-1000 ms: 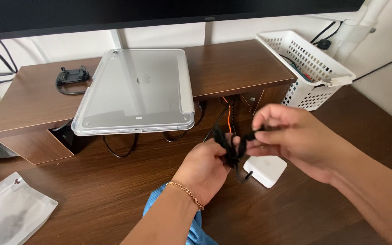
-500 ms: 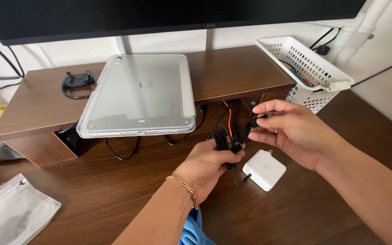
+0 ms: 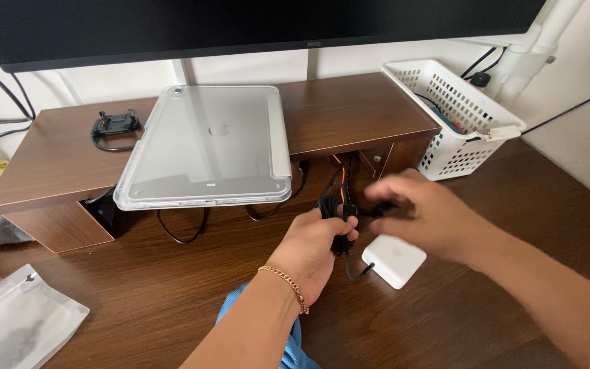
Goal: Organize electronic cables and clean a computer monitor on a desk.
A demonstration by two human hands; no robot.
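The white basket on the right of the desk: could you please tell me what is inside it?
Through the white basket lattice, a dark cable and something blue and red show near its bottom; its walls hide the rest.

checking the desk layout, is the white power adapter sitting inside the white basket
No, the white power adapter lies on the wooden desk near the right hand, apart from the white basket.

Single head view, looking steeply down and forward over desk, close to hands.
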